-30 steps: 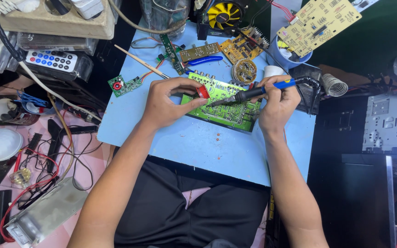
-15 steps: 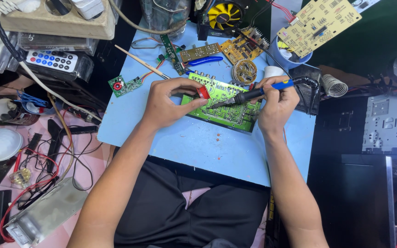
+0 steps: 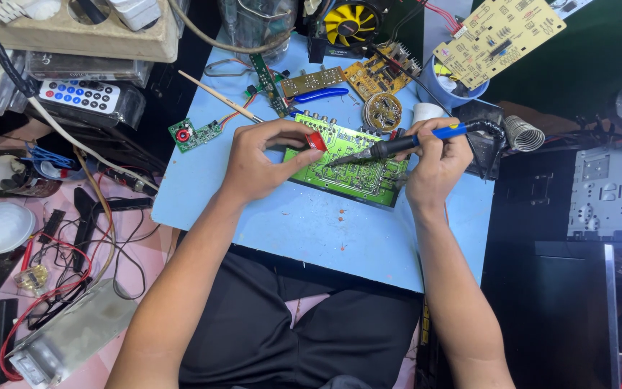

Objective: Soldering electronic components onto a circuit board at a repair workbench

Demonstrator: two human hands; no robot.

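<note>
Green circuit board (image 3: 358, 167) on the blue mat (image 3: 311, 227): our left hand (image 3: 257, 167) pinches a red part (image 3: 316, 141) at its edge, right hand (image 3: 435, 167) grips the soldering iron (image 3: 397, 146); we keep the tip steady on one joint

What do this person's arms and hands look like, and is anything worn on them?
Both arms are bare from above the elbow down: no sleeves show. The left hand and right hand wear no gloves, and no rings, watch or wristband can be seen. The fingernails are short.

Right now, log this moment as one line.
left hand: pinching small red part | right hand: soldering iron, tip on green circuit board | surface: blue mat
</note>
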